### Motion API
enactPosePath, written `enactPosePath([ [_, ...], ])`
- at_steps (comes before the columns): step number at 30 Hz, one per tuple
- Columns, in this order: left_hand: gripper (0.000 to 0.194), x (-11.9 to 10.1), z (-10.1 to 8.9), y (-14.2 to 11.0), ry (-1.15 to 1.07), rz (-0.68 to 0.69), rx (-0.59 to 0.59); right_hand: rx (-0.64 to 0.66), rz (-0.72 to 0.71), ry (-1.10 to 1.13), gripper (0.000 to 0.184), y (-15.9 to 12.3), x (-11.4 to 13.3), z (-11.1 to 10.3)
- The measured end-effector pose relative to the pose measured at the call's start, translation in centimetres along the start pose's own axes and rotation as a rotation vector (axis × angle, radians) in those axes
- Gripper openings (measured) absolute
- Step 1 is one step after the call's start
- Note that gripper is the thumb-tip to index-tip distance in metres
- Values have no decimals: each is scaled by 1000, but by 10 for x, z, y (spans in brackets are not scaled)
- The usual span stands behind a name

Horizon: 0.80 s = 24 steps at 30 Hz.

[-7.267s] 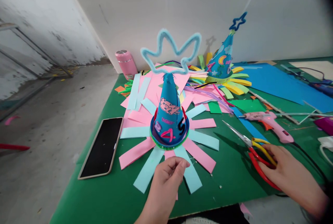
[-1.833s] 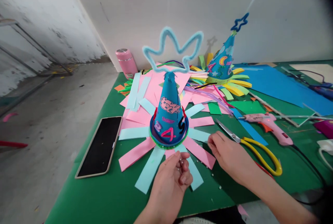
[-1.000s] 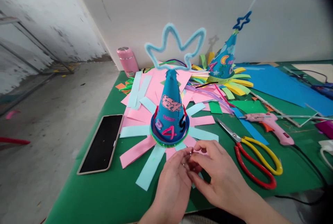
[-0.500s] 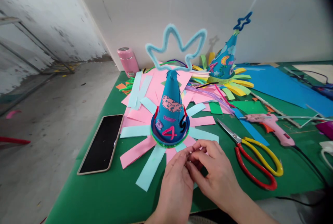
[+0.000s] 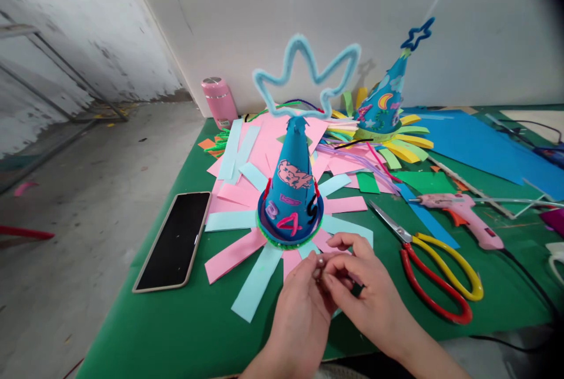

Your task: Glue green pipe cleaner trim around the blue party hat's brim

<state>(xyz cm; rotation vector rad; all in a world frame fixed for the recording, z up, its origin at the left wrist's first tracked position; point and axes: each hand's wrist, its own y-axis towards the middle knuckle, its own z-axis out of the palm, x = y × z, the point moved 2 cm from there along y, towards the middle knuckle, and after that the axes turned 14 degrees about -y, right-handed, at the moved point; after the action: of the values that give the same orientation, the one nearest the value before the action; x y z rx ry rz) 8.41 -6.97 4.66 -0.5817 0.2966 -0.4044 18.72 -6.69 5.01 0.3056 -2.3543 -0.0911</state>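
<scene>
My left hand (image 5: pixel 304 302) is curled palm up just in front of a blue paper cone hat (image 5: pixel 294 156). My right hand (image 5: pixel 370 279) meets it, thumb and fingertips pinched together over the left fingers. Tiny pale round bits (image 5: pixel 321 261) show at the fingertips, too small to name for sure. The hat stands upright, with letter and cloud shapes on its side and a light-blue pipe-cleaner star (image 5: pixel 304 73) at its tip. Pink and light-blue paper strips (image 5: pixel 256 285) fan out from its green-edged brim, some partly behind my hands.
A phone (image 5: pixel 176 244) lies on the left; scissors (image 5: pixel 423 261) and a pink glue gun (image 5: pixel 467 214) lie on the right. Behind stand a pink flask (image 5: pixel 219 103) and another blue cone hat (image 5: pixel 383 100), with paper sheets and pipe cleaners around.
My right fingers have loosened and shifted slightly, so the pale bits between the hands show more. The whole view has moved a little; the hat stays in place on the table.
</scene>
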Motion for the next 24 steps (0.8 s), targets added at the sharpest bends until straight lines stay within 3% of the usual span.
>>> enactPosePath([
  [5, 25, 1, -6, 1, 14, 16, -22, -20, 10, -9, 13, 3, 3, 1],
  [14, 13, 1, -12, 1, 168, 190, 49, -200, -81, -277, 6, -1, 13, 2],
  [20, 12, -2, -15, 1, 89, 163, -63, -218, -227, -311, 22, -8, 13, -7],
  [24, 21, 0, -17, 1, 136, 92, -44, -182, -91, -157, 15, -8, 2, -10],
])
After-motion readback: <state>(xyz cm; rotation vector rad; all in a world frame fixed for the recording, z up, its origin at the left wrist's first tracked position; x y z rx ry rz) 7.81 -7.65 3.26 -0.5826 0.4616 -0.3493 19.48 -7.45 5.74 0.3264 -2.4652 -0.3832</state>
